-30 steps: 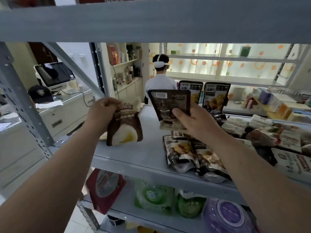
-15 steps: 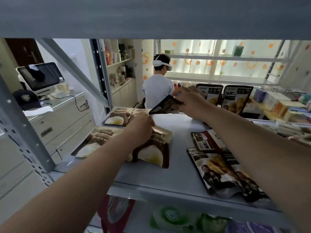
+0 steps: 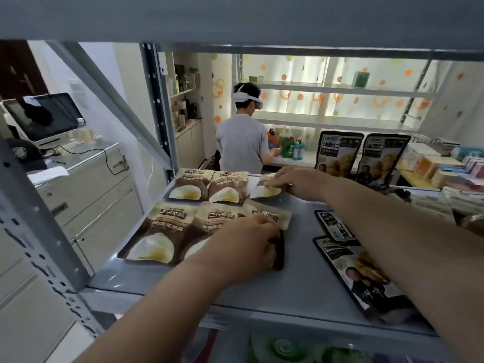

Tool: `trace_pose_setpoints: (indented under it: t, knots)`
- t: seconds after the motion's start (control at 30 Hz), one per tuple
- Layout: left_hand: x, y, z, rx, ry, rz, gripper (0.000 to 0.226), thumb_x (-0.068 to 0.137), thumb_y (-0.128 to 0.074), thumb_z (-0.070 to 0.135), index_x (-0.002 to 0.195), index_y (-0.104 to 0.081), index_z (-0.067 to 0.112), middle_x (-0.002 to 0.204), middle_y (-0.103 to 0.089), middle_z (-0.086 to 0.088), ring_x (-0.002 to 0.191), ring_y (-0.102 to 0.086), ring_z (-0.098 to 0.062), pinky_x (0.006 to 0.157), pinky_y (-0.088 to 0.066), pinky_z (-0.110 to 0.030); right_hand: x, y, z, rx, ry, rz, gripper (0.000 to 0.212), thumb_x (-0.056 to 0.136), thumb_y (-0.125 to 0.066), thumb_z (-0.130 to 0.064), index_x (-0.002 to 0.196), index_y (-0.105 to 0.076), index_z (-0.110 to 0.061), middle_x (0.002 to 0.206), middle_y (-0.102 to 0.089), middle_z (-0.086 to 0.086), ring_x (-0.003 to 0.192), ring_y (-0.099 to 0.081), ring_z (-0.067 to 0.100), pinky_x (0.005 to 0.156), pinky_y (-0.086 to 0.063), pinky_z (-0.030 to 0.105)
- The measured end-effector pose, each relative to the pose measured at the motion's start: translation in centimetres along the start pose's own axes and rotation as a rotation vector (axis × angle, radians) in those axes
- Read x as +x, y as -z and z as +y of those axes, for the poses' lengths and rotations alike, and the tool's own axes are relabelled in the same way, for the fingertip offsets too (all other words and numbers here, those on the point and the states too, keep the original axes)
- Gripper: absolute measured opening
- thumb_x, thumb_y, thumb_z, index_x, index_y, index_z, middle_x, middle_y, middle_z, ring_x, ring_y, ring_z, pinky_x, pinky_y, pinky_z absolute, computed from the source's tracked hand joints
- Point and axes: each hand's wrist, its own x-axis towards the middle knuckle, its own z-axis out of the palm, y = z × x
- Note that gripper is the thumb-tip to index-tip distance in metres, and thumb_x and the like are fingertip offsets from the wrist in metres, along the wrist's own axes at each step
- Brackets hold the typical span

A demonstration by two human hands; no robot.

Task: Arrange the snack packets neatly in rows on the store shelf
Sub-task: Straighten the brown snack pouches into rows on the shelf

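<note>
Front-left corner of the shelf (image 3: 301,271): the left hand (image 3: 248,242) curls over the right edge of the third front-row packet (image 3: 272,218). At the rear edge, the right hand (image 3: 296,182) presses flat, fingers straight, on the third back-row packet (image 3: 262,192). Risk: the glossy overlapping packets may slide and skew the rows. The shelf is smooth grey metal. Beyond it, a person (image 3: 241,142) stands at the bottles (image 3: 288,145).

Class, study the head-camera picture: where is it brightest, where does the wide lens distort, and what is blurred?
In the head view, the backlit dotted curtain is brightest; the grey upright slants toward the left edge; lower-shelf goods are blurred; print on the brown packets stays readable.
</note>
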Motion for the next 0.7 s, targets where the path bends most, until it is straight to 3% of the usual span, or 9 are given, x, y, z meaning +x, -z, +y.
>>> trace_pose_setpoints:
  t: [0.07,0.17,0.27,0.4,0.47,0.6,0.7]
  knots:
    - [-0.1,-0.2,0.2,-0.002,-0.028,0.013,0.039,0.091,-0.046,0.031,0.128,-0.059,0.031,0.134,-0.053,0.008,0.11,-0.056,-0.022,0.093,-0.047,-0.036,-0.2,0.0,0.2,0.013,-0.066,-0.095,0.051,0.101,-0.045,-0.008,0.133,-0.057,-0.045,0.138,-0.054,-0.011,0.127,-0.048,0.011,0.106,-0.034,0.026]
    - [-0.1,-0.4,0.3,-0.045,-0.065,0.015,0.041,0.093,-0.045,0.027,0.133,-0.057,0.032,0.139,-0.05,0.009,0.117,-0.052,-0.021,0.1,-0.044,-0.036,-0.1,0.1,0.0,-0.066,-0.088,-0.106,0.079,0.085,-0.039,0.012,0.131,-0.056,-0.05,0.14,-0.053,-0.015,0.126,-0.05,0.01,0.104,-0.042,0.032]
    - [-0.1,-0.9,0.3,0.004,-0.094,0.012,0.043,0.095,-0.044,0.031,0.137,-0.053,0.031,0.141,-0.048,0.006,0.121,-0.047,-0.022,0.104,-0.04,-0.04,0.6,0.4,-1.1,-0.003,-0.119,-0.062,0.05,0.091,-0.045,-0.013,0.132,-0.058,-0.039,0.134,-0.059,-0.007,0.121,-0.054,0.018,0.101,-0.044,0.039]
    - [-0.4,-1.3,0.5,0.058,-0.124,0.027,0.046,0.095,-0.046,0.036,0.141,-0.046,0.03,0.144,-0.041,0.005,0.125,-0.041,-0.022,0.102,-0.037,-0.035,1.3,-1.0,-2.3,-0.039,-0.165,-0.108,0.056,0.091,-0.042,-0.051,0.143,-0.041,-0.033,0.137,-0.056,0.002,0.118,-0.054,0.023,0.099,-0.044,0.042]
    - [-0.4,-1.5,0.5,0.056,-0.127,0.034,0.048,0.094,-0.047,0.037,0.142,-0.044,0.03,0.144,-0.04,0.004,0.125,-0.041,-0.023,0.101,-0.038,-0.036,1.4,-1.4,-2.5,-0.055,-0.149,-0.126,0.057,0.091,-0.045,-0.052,0.144,-0.04,-0.032,0.136,-0.056,0.0,0.119,-0.053,0.02,0.1,-0.043,0.04]
    - [-0.1,-2.0,0.1,0.052,-0.117,0.025,0.048,0.092,-0.045,0.039,0.139,-0.045,0.03,0.142,-0.042,0.001,0.119,-0.045,-0.027,0.097,-0.046,-0.045,1.1,-1.4,-2.7,-0.007,-0.127,-0.138,0.061,0.092,-0.05,-0.032,0.151,-0.033,-0.031,0.15,-0.043,-0.004,0.132,-0.044,0.017,0.104,-0.033,0.03]
    - [0.0,-1.7,0.1,0.11,-0.122,0.0,0.048,0.093,-0.044,0.04,0.14,-0.043,0.031,0.142,-0.043,0.001,0.12,-0.046,-0.027,0.095,-0.047,-0.045,0.7,-0.7,-3.2,0.04,-0.103,-0.098,0.053,0.095,-0.049,-0.029,0.147,-0.041,-0.026,0.145,-0.049,0.0,0.129,-0.047,0.02,0.101,-0.036,0.03]
